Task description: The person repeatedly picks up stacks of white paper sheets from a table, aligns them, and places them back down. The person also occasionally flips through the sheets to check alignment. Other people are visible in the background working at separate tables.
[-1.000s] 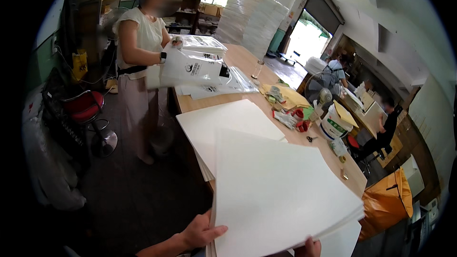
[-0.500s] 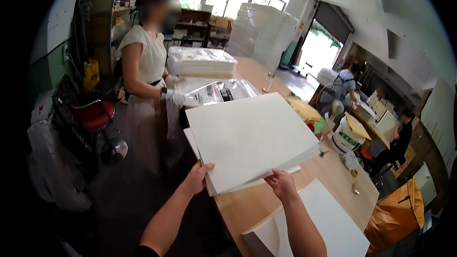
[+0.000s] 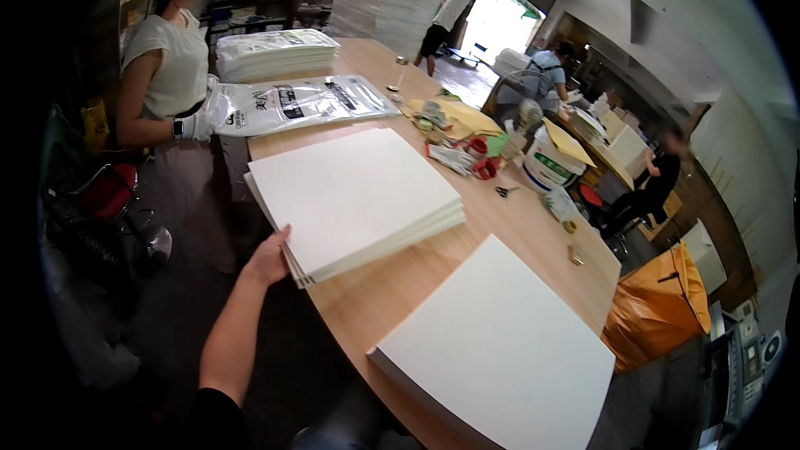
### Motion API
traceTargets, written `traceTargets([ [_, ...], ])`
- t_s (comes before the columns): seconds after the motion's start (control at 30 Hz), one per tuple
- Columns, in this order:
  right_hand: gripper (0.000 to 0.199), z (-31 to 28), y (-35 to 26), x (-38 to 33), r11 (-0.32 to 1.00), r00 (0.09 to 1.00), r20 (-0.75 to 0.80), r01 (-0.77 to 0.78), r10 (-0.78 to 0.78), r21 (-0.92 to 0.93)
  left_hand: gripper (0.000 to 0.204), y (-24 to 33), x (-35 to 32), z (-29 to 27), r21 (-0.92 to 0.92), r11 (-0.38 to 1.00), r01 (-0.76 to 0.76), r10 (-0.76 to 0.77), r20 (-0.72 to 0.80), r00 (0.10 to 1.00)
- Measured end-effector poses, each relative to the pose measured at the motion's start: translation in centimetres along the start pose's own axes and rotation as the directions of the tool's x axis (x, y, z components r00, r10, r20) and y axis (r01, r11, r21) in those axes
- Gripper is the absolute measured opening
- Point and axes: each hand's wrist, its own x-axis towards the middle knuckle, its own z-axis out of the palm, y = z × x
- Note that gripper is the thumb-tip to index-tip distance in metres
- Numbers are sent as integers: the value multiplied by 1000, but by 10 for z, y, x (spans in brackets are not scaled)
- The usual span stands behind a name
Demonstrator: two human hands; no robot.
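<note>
A stack of white boards or thick sheets (image 3: pixel 358 196) lies on the wooden table, slightly fanned, its left corner sticking out past the table edge. My left hand (image 3: pixel 270 257) grips the near left edge of this stack, thumb on top and the other fingers mostly hidden below. My right hand is out of view. Closer to me lies a larger stack of white sheets (image 3: pixel 508 350). Beyond the boards, a co-worker's gloved hand (image 3: pixel 198 125) holds the end of a clear plastic package with dark print (image 3: pixel 308 107).
Scissors (image 3: pixel 506 192), red tape rolls (image 3: pixel 485 168) and a work glove (image 3: pixel 452 158) lie at the table's right side, near a white bucket (image 3: pixel 554 154). Wrapped packages (image 3: pixel 275 57) are piled at the far end. An orange bag (image 3: pixel 658 308) stands right of the table.
The boards have come down onto the table, farther left in view. My right hand has let go and left the picture; my left still grips. The co-worker's plastic package now lies flatter.
</note>
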Motion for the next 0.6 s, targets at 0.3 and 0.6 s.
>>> traceTargets([
  [0.3,32,-17,104,-189,1000,29,-999,-24,16,16,34,-69,-102,47,670,616,-414,655,-144,741],
  [0.6,52,-100,148,-158,951,-64,-997,308,44,22,45,-139,-140,201,467,846,-258,269,45,962],
])
